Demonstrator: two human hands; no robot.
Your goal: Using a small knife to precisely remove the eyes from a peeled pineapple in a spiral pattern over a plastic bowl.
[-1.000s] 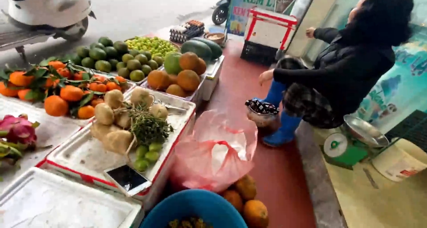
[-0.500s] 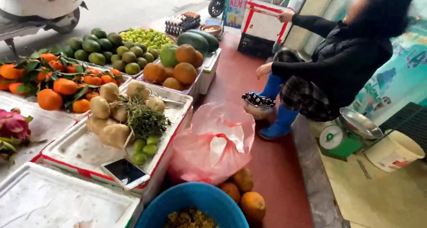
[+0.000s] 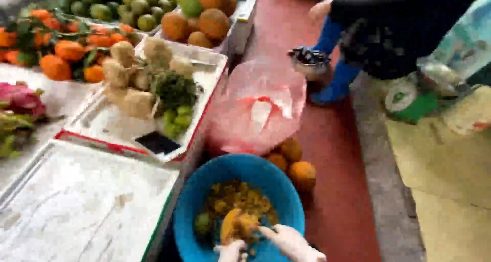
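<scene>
At the bottom edge of the view the person's two gloved hands work close together over a blue basin (image 3: pixel 194 211). The left hand (image 3: pixel 232 251) and the right hand (image 3: pixel 291 241) meet on a yellow-orange piece of fruit (image 3: pixel 236 225); both seem to close on it from below and from the four o'clock side, though blur and the frame edge hide the fingers, so how firmly each grips cannot be told. The piece sits just inside the basin's near rim, above a heap of yellowish pulp (image 3: pixel 240 198) that fills the bottom.

The piece looks soft, wet and light, so it will likely squash under a hard pinch and slide in slick gloves. Cupping it from beneath with both palms, as the hands appear to do, seems a safer hold than nipping it at an edge.

Going outward, at one o'clock from the basin a few whole oranges (image 3: pixel 302 174) lie on the red floor (image 3: pixel 337 200), touching the basin's far side. At twelve o'clock a pink plastic bag (image 3: pixel 261 108) slumps beside a white tray (image 3: pixel 102 124) of pale knobbly fruit and small green limes (image 3: pixel 176 120). At nine o'clock lies a white foam lid (image 3: pixel 82 200). Farther off, at two o'clock, another person's dark sleeve (image 3: pixel 404 16) and blue boot (image 3: pixel 337 83) stand by a green scale (image 3: pixel 406 101).
</scene>
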